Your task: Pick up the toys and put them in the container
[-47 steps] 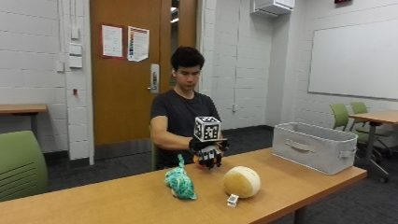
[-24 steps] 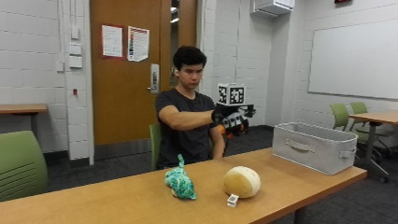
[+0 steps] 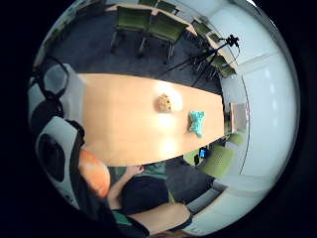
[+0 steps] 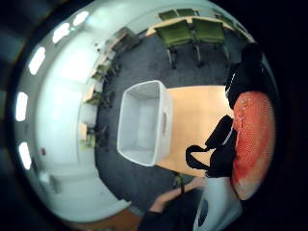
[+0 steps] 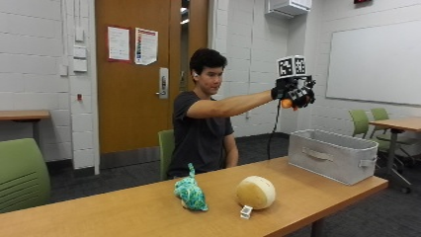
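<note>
On the near part of the table [image 5: 99, 217] lie two toys not yet collected. The teal soft toy [image 5: 190, 191] lies nearest, its long axis roughly upright, with a narrow tip pointing up. Just beside it sits the cream round toy [image 5: 255, 192], with a small tag at its base; being round, it has no long axis to report.

Further along, at the table's end, stands the grey container [image 5: 332, 154], open side up, its long side running along the table edge and a handle slot showing on the wall that faces the camera.

Highest and furthest, the gloved right hand [image 5: 294, 93] is held out at arm's length above the container. Its fingers are curled round an orange ball [image 5: 286, 103], which fills the edge of the thumb side palm view.

Judgement: the step in hand is the drop. The thumb side palm view shows the container's opening below and somewhat off to one side of the palm, so the hand should centre over the opening and lower before letting go, lest the ball strike the rim and bounce out.
</note>
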Motion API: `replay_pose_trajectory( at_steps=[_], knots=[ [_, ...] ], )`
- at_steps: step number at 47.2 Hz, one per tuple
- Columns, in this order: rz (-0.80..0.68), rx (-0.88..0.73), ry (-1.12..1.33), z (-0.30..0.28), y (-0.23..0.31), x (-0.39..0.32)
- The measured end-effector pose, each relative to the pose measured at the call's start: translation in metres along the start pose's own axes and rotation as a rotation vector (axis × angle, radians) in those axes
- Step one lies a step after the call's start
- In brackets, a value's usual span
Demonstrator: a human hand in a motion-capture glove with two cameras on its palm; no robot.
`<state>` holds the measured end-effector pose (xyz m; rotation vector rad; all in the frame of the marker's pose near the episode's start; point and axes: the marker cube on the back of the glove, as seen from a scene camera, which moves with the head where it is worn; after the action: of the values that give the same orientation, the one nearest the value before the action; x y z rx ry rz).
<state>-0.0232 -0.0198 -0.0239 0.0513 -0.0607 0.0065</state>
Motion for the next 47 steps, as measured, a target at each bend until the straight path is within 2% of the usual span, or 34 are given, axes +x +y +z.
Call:
replay_pose_trajectory(
  at_steps=[6, 10, 16, 23, 29, 33, 39, 44, 47],
  knots=[
    [-0.061, 0.014, -0.009, -0.017, -0.006, -0.080],
    [-0.136, 0.003, -0.041, -0.014, -0.017, -0.110],
    [-0.159, 0.016, -0.029, -0.004, -0.001, -0.188],
    [-0.228, -0.018, -0.095, 0.022, -0.048, -0.146],
    [-0.379, -0.019, -0.069, 0.039, -0.046, -0.148],
    [-0.464, -0.046, -0.155, 0.047, -0.041, -0.150],
    [-0.444, -0.042, -0.057, 0.060, -0.046, -0.137],
    [-0.327, -0.042, -0.107, 0.056, -0.046, -0.142],
    [-0.363, -0.032, -0.082, 0.055, -0.045, -0.133]
  ],
)
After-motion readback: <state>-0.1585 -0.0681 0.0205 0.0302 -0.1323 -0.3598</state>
